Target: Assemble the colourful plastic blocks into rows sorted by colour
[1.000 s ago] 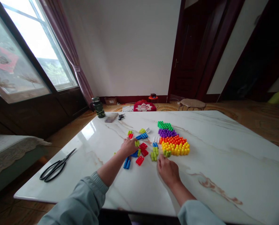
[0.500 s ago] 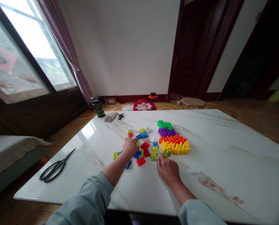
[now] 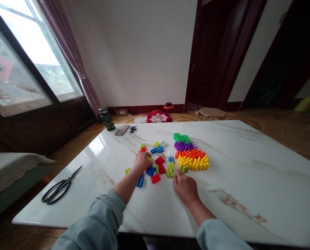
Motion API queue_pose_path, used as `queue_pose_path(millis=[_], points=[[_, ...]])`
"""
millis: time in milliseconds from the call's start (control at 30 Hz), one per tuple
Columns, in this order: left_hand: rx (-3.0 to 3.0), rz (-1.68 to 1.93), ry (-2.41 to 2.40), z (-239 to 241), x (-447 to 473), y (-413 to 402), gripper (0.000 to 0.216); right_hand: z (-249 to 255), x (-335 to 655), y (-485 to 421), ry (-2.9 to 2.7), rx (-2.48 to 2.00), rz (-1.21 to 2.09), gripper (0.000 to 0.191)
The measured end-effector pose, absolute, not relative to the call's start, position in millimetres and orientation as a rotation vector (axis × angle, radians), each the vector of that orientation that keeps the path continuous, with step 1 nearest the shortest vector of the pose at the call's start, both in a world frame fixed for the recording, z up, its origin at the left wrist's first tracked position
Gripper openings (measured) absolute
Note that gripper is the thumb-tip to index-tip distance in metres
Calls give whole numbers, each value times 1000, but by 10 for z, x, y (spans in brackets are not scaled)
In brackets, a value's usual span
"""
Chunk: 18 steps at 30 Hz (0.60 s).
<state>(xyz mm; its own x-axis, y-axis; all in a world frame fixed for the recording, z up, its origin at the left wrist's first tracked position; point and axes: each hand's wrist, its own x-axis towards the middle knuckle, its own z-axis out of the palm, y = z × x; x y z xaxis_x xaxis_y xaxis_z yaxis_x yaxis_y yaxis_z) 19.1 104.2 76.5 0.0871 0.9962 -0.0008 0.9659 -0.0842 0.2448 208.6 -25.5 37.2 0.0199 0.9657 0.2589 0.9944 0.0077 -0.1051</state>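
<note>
Plastic bullet-shaped pieces in several colours lie on a white marbled table (image 3: 238, 149). My left hand (image 3: 143, 160) reaches into the loose ones, its fingers curled down at a lime-green piece (image 3: 150, 158); the fingertips are partly hidden. Around it lie red pieces (image 3: 160, 160), a blue piece (image 3: 150, 171) and another red one (image 3: 155, 178). My right hand (image 3: 185, 187) rests closed on the table, fingertips against or just beside upright lime-green pieces (image 3: 184, 168). Whatever it pinches is hidden. Behind these stand yellow (image 3: 194, 163), orange (image 3: 191, 153), purple (image 3: 183, 146) and green (image 3: 181, 138) rows.
Black-handled scissors (image 3: 58, 189) lie at the table's left. Along the far left edge are a camouflage flask (image 3: 107, 119), a phone (image 3: 122, 130) and keys (image 3: 132, 129). A round stool (image 3: 211, 113) stands beyond the far edge.
The view has shifted slightly, moving everything a little left. My left hand stays over the loose pieces with a small shift of its fingers. My right hand keeps nearly the same place.
</note>
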Motion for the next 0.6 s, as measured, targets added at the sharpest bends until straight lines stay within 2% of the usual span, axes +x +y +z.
queue_pose_path(millis=[167, 300, 367, 467, 600], points=[[2194, 325, 1892, 973, 188, 1029, 33, 383, 2086, -255, -2020, -2046, -145, 15], [2298, 415, 1657, 1136, 281, 652, 35, 379, 2089, -257, -2006, -2045, -127, 14], [2348, 511, 1379, 1097, 349, 349, 34, 378, 2089, -255, -2007, -2036, -112, 13], [2418, 462, 1109, 895, 437, -43, 34, 384, 2086, -256, -2006, -2041, -99, 13], [2563, 453, 1123, 655, 491, -130, 36, 396, 2088, -268, -2027, -2041, -78, 17]])
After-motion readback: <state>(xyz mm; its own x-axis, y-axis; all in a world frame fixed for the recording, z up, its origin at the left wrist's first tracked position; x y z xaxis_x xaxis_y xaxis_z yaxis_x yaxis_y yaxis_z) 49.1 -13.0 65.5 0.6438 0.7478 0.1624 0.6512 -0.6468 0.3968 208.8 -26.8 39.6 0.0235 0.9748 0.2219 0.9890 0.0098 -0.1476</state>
